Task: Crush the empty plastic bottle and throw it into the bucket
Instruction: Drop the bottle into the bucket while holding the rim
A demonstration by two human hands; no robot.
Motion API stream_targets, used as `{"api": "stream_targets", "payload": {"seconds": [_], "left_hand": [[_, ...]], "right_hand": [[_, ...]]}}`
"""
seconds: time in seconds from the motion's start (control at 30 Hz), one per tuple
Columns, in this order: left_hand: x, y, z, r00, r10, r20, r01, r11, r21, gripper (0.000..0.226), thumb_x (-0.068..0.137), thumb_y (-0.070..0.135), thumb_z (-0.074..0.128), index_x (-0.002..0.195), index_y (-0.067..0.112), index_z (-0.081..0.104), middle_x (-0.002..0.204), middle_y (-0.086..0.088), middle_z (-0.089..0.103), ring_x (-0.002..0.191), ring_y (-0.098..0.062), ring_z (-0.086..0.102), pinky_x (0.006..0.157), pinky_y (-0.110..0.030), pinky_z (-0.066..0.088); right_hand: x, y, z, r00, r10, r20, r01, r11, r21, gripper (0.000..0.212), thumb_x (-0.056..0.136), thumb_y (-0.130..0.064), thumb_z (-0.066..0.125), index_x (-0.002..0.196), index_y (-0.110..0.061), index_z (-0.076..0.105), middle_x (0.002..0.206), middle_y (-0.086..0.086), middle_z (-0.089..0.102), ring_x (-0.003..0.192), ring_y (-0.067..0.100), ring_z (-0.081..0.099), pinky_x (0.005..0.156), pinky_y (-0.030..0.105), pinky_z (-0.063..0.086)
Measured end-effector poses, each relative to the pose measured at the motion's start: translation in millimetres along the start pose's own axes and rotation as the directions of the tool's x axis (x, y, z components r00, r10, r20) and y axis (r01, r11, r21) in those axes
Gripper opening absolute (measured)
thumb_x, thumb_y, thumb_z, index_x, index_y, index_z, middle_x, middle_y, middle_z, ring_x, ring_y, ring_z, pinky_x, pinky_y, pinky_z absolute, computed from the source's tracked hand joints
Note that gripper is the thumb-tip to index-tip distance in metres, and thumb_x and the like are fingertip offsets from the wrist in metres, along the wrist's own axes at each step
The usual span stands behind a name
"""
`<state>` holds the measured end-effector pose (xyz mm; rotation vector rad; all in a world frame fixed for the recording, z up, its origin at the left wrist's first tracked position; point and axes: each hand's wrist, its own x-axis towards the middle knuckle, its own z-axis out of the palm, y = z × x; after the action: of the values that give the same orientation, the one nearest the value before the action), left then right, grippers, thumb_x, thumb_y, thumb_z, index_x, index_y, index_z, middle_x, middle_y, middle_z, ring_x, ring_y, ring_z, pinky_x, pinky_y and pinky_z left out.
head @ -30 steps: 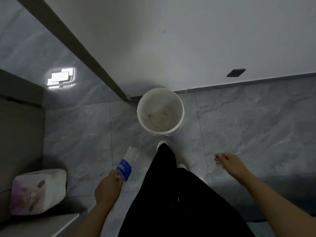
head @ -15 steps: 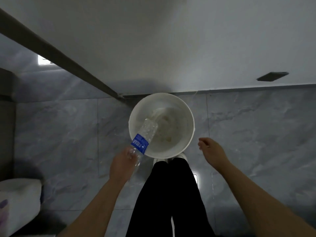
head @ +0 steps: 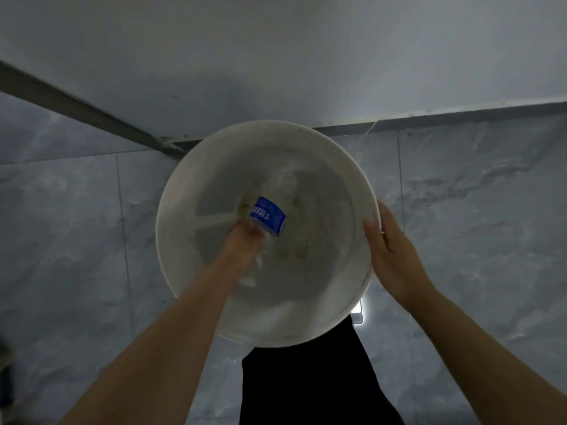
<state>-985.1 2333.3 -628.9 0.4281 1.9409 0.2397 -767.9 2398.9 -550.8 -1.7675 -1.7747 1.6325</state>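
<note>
A white bucket (head: 184, 191) stands on the grey tiled floor against the wall, straight below me. Inside it is the clear plastic bottle (head: 268, 214) with a blue label, pointing away from me toward the bucket's bottom. My left hand (head: 242, 243) reaches down into the bucket and is closed around the bottle's near end; the hand is blurred. My right hand (head: 389, 250) rests on the bucket's right rim, thumb inside, fingers on the outer wall.
A white wall (head: 276, 56) with a dark skirting (head: 460, 116) runs just behind the bucket. Grey marble tiles (head: 475, 225) spread to both sides. My dark trouser legs (head: 310, 378) are right below the bucket.
I have leaned in over the bucket, which now fills the view. My left hand went down into it with the bottle. My right hand moved onto the bucket's right rim.
</note>
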Motion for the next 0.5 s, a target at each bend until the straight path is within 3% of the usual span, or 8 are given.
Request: {"api": "stream_targets", "payload": {"seconds": [0.07, 0.13, 0.3, 0.5], "left_hand": [[24, -4, 11, 0.998, -0.05, -0.023, 0.052, 0.996, 0.078, 0.022, 0.088, 0.011, 0.044, 0.1, -0.001, 0.059, 0.096, -0.025, 0.067, 0.084, -0.032, 0.064, 0.073, -0.04, 0.049], [44, -8, 23, 1.0, -0.024, -0.015, 0.025, 0.992, 0.125, 0.022, 0.09, 0.012, 0.041, 0.1, 0.001, 0.058, 0.104, -0.026, 0.066, 0.086, -0.032, 0.063, 0.073, -0.037, 0.046], [92, -18, 47, 0.998, 0.054, 0.03, -0.059, 0.981, 0.184, 0.031, 0.093, 0.009, 0.039, 0.118, -0.003, 0.052, 0.119, -0.027, 0.059, 0.105, -0.039, 0.06, 0.078, -0.037, 0.046], [131, -38, 64, 0.996, 0.083, -0.036, -0.07, 0.96, 0.27, 0.028, 0.092, 0.008, 0.043, 0.111, -0.007, 0.057, 0.117, -0.028, 0.061, 0.102, -0.036, 0.058, 0.08, -0.031, 0.043]], "right_hand": [[0, 4, 1, 0.999, -0.046, -0.008, 0.047, 0.997, 0.064, 0.046, 0.089, -0.042, 0.025, 0.128, -0.024, 0.042, 0.106, -0.009, 0.058, 0.095, -0.005, 0.056, 0.074, 0.0, 0.043], [1, 8, 2, 0.998, -0.058, -0.031, 0.061, 0.993, 0.1, 0.044, 0.09, -0.043, 0.022, 0.125, -0.028, 0.044, 0.112, -0.006, 0.058, 0.104, 0.003, 0.054, 0.082, 0.009, 0.043], [5, 17, 5, 0.994, -0.079, -0.075, 0.086, 0.991, 0.104, 0.028, 0.089, -0.042, 0.024, 0.103, -0.058, 0.041, 0.101, -0.04, 0.055, 0.1, -0.017, 0.048, 0.078, -0.006, 0.033], [6, 28, 10, 0.99, -0.059, -0.126, 0.082, 0.98, 0.18, 0.024, 0.083, -0.05, 0.031, 0.095, -0.067, 0.043, 0.098, -0.056, 0.048, 0.096, -0.032, 0.041, 0.074, -0.013, 0.027]]}}
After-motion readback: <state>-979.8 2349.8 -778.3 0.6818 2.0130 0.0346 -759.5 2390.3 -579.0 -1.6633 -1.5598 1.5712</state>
